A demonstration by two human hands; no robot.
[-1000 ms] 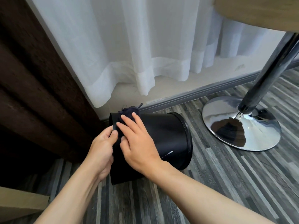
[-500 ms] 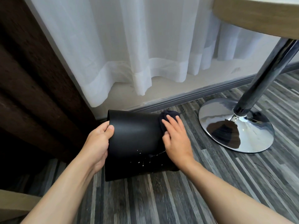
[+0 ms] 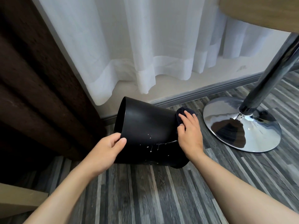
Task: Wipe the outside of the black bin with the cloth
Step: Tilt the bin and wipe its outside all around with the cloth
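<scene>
The black bin [image 3: 145,126] lies on its side on the grey plank floor [image 3: 161,191], tilted, near the skirting and below the white curtain [image 3: 129,54]. The left hand [image 3: 108,147] grasps the bin's rim at its left end, thumb over the outer wall. The right hand [image 3: 189,131] presses a dark cloth [image 3: 181,113] flat against the bin's right end, fingers extended. White drips mark the bin's side. A chrome pedestal base [image 3: 242,126] stands just beside it, to the right.
</scene>
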